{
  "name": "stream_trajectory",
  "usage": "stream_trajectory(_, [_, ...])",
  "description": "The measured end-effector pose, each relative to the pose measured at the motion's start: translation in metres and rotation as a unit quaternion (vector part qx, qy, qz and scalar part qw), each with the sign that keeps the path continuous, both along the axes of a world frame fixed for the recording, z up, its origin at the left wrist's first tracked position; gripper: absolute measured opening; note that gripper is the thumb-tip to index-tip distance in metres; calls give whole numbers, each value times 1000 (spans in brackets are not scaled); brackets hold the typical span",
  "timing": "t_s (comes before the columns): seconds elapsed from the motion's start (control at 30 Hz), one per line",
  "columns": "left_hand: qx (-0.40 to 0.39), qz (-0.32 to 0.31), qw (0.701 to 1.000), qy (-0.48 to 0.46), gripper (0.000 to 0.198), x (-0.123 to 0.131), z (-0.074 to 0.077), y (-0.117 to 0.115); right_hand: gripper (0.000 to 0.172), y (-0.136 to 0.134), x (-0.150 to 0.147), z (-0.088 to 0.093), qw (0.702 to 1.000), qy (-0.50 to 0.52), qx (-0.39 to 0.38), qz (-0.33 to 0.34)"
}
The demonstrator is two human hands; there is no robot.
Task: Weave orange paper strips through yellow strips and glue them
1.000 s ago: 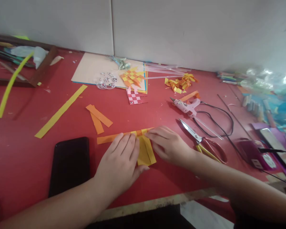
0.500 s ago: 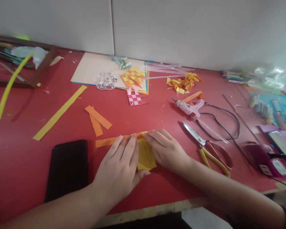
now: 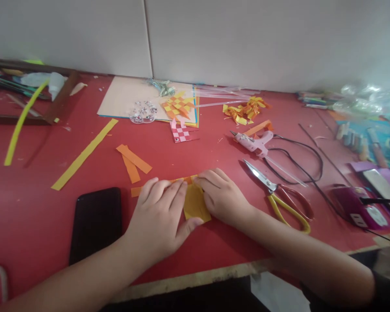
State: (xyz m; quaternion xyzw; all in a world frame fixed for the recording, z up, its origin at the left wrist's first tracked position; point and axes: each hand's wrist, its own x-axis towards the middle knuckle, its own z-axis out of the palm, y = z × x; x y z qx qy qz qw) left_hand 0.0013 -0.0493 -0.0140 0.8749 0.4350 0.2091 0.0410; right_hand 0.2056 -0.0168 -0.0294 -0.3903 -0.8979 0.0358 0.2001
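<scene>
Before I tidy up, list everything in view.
Table: one, red, underneath
Tray: one, brown, far left
Paper stack: one, beige top, back
Container: one, clear, back
Checkered pieces: two, yellow-orange and pink-red, back
Thin sticks: several, clear, back
Crumpled paper: one heap, yellow and orange, back
Glue gun: one, pink, right
Scissors: one, red and yellow handles, right
Box: one, purple, far right
Phone: one, black, front left
Long strips: two, yellow, left
Short strips: three, orange, either side
Yellow sheet: one, yellow, front centre
Handled strip: one, orange, front centre
Blurred clutter: uncountable, mixed, far right
Left hand: one, bare, touching sheet
Right hand: one, bare, touching sheet
</scene>
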Motion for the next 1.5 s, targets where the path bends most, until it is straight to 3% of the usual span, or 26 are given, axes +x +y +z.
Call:
stream_trajectory(0.17, [-48,22,997,-56,34,-6,1,11,36,-3,2,1,998,50,-38,-30])
stream_trajectory(0.4, [-39,20,998,-36,28,-6,-2,13,21,3,3,8,991,87,-92,-38])
stream_trajectory(0.47, [-33,12,999,-32,28,-6,-3,13,25,3,7,12,990,91,-105,-20])
stream_trajectory(0.6, [-21,8,999,-25,28,-6,-3,13,44,3,16,20,980,55,-172,80])
stream_trajectory(0.7, [-19,6,1000,-17,28,-6,-3,13,43,2,16,22,974,40,-196,102])
stream_trajectory(1.0, [-36,-1,999,-13,28,-4,-3,14,14,4,5,15,974,93,-202,48])
stream_trajectory(1.37, [-16,-9,1000,5,15,-6,-2,13,22,4,2,23,967,132,-217,32])
stream_trajectory(1.5, [-13,-10,1000,18,17,-6,-3,13,28,3,2,19,960,150,-236,-17])
